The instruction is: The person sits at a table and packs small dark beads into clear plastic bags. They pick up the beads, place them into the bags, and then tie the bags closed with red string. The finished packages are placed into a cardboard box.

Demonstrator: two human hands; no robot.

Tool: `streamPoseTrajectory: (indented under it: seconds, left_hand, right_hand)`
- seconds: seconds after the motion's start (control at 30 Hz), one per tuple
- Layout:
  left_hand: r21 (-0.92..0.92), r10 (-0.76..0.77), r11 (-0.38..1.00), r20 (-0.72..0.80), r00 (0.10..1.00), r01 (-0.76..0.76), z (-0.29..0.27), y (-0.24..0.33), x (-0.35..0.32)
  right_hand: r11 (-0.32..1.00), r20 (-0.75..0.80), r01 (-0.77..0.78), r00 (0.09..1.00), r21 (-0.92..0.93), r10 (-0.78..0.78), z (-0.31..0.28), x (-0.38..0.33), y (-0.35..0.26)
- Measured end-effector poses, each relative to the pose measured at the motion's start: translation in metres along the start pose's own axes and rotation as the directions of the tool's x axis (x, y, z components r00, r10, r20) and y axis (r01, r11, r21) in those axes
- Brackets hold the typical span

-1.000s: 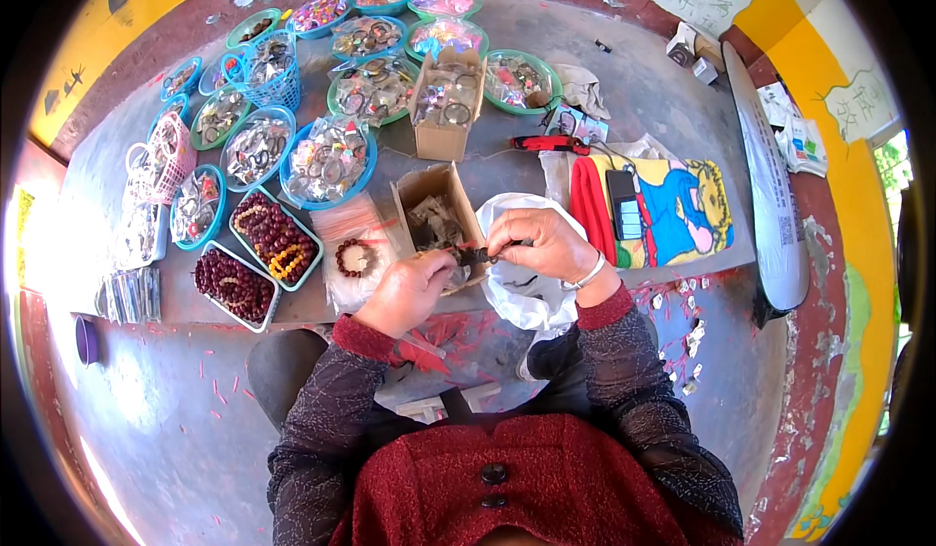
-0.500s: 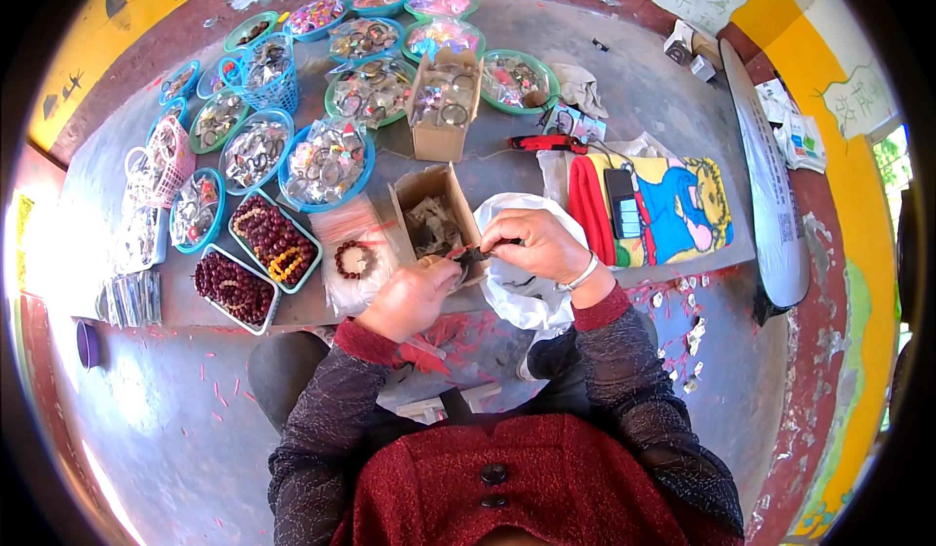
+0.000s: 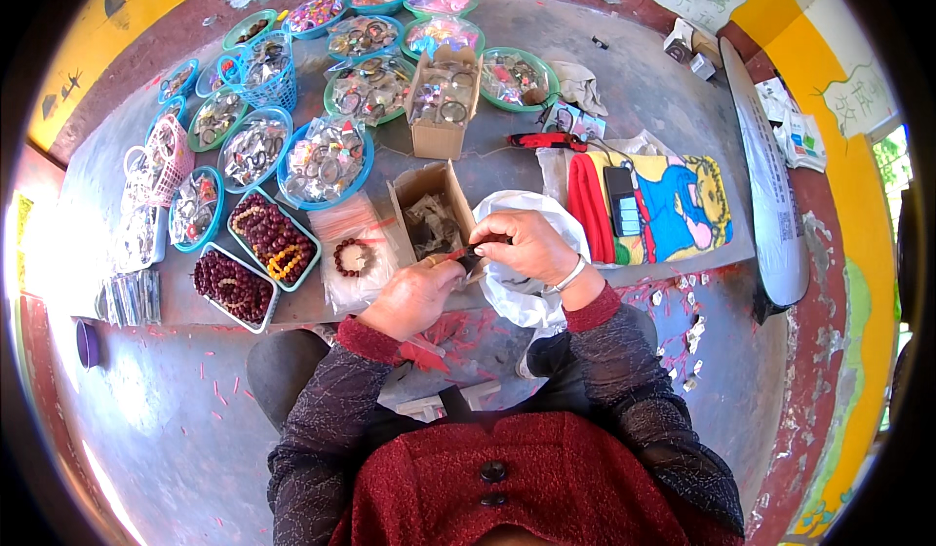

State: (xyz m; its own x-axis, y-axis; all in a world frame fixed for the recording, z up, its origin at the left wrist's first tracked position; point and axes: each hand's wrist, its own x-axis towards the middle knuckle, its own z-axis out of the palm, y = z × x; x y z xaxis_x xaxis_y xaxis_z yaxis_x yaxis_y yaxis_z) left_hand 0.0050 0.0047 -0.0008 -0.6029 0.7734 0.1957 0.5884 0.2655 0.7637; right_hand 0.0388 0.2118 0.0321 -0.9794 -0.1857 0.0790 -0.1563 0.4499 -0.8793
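My left hand (image 3: 414,295) and my right hand (image 3: 529,246) meet over the near edge of the table, fingers pinched close together. Between them is a small dark item (image 3: 472,257), mostly covered by the fingers; its kind cannot be made out. Just beyond it stands an open cardboard box (image 3: 458,195) holding small clear packets with dark contents. A white plastic bag (image 3: 514,302) hangs open beneath my right hand. Left of my left hand, a dark red bead bracelet (image 3: 354,257) rests on a stack of clear plastic sleeves (image 3: 336,219).
Two trays of dark red beads (image 3: 234,291) sit at the left. Behind them are several baskets of packaged trinkets, a blue one (image 3: 325,164) among them, and a second cardboard box (image 3: 444,107). A phone (image 3: 621,200) lies on a colourful towel (image 3: 673,210) at the right.
My right hand has shifted slightly left, closer to my left hand. The dark item stays between the fingers.
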Motion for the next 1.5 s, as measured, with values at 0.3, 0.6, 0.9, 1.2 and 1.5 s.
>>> streamPoseTrajectory:
  seconds: [0.3,0.6,0.9,1.2,1.5]
  left_hand:
    - [-0.269,-0.088,0.959,0.022,0.996,0.091,0.007,-0.005,0.002]
    - [-0.710,-0.357,0.649,0.031,0.933,0.272,0.018,-0.005,0.007]
    - [-0.604,-0.369,0.732,0.037,0.929,0.315,0.022,-0.022,0.005]
    - [-0.704,-0.433,0.580,0.158,0.887,0.409,0.012,-0.004,0.009]
    - [-0.827,-0.432,0.484,0.060,0.900,0.287,0.014,-0.003,0.010]
  right_hand:
    - [1.000,0.014,-0.030,0.999,-0.004,0.030,0.005,0.001,0.000]
    - [1.000,-0.108,-0.002,0.994,-0.031,-0.002,0.009,0.000,-0.004]
    - [0.995,-0.149,0.062,0.986,-0.077,-0.073,0.016,0.001,-0.009]
    - [0.988,-0.155,0.091,0.982,-0.125,-0.110,0.021,0.002,-0.012]
    - [0.904,-0.245,0.291,0.895,-0.312,-0.372,0.023,0.009,-0.003]
